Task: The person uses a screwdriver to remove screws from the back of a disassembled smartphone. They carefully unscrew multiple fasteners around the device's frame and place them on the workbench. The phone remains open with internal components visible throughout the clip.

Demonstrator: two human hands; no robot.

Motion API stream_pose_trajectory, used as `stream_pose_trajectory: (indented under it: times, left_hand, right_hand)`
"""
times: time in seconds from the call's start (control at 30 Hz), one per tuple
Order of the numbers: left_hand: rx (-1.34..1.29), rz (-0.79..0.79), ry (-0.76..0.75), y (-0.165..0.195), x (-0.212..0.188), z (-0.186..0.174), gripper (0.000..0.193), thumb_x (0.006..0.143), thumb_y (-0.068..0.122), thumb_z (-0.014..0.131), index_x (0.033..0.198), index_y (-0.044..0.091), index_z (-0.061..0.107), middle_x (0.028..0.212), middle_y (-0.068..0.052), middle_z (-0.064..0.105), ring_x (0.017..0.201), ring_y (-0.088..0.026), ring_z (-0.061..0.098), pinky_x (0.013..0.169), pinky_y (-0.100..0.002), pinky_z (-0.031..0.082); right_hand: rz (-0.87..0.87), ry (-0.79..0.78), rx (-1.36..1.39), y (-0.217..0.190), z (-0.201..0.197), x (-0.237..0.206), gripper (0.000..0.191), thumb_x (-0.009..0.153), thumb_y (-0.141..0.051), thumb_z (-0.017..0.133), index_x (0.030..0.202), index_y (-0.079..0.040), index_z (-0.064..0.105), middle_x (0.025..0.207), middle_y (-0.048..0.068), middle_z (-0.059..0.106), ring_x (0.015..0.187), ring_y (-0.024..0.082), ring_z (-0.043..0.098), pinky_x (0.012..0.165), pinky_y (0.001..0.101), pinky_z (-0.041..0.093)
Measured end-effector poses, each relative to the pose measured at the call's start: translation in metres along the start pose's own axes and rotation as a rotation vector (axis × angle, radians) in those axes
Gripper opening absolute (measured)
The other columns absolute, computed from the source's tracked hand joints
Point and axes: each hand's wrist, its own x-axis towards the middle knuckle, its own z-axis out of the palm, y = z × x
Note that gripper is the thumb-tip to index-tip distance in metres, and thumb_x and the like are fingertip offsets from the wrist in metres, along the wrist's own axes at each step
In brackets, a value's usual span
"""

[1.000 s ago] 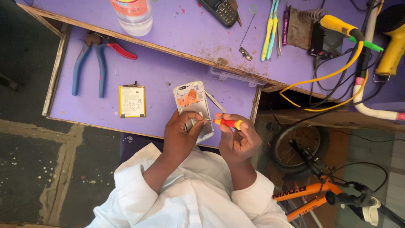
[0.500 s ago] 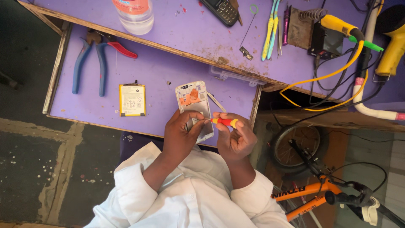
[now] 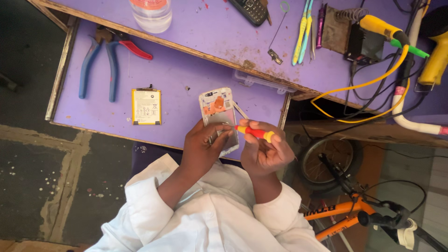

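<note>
- Left hand: closed about the lower part of the phone, steadying it over the near edge of the worktop.
- Right hand: fingers pinched round a screwdriver with a red-and-yellow handle; its tip points left onto the phone's open back.
- Phone: back cover off, white frame and orange parts inside showing; upper end lies on the lower purple shelf of the worktop.
- Battery: yellow, flat, lying on the shelf well to the left of the phone, apart from it.
- Progress, as judged: phone opened and battery out; work on the inner screws is in hand; the frame is not yet taken apart.
- Pliers: blue handles, at the shelf's far left.
- Cutters: red handles, just beside the pliers.
- Bottle: clear, on the upper level.
- Tweezers: several, yellow and blue, on the upper level.
- Keypad handset: dark, at the top edge.
- Bicycle: orange, on the floor to the right.
</note>
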Motion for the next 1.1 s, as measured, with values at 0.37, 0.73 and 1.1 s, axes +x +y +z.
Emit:
stream_pose_trajectory:
  times: [0.37,0.73,1.1]
  left_hand:
    - [-0.045,-0.071,-0.058,-0.002,0.000,-0.005,0.022,0.090,0.008,0.076,0.111,0.007,0.076,0.113,-0.011,0.072,0.090,-0.020,0.076,0.075,-0.031,0.060]
    - [-0.090,-0.031,-0.064,-0.003,-0.002,-0.005,0.024,0.092,0.006,0.075,0.116,0.005,0.074,0.115,-0.012,0.071,0.099,-0.021,0.076,0.081,-0.031,0.062]
    - [-0.061,-0.086,-0.094,-0.002,-0.001,-0.005,0.026,0.090,0.006,0.076,0.115,0.008,0.074,0.113,-0.011,0.071,0.089,-0.020,0.076,0.074,-0.031,0.060]
  right_hand:
    - [-0.022,-0.028,0.043,0.006,0.024,0.004,0.051,0.105,-0.002,0.062,0.139,-0.020,0.029,0.120,0.022,0.060,0.103,0.032,0.074,0.088,0.0434,0.067]
    - [-0.015,-0.047,0.018,0.006,0.025,0.004,0.048,0.105,-0.003,0.061,0.137,-0.017,0.028,0.119,0.024,0.061,0.102,0.031,0.075,0.088,0.0420,0.066]
    - [-0.022,-0.058,0.018,0.010,0.024,0.002,0.048,0.105,-0.003,0.061,0.137,-0.017,0.029,0.121,0.023,0.060,0.104,0.031,0.074,0.093,0.0426,0.066]
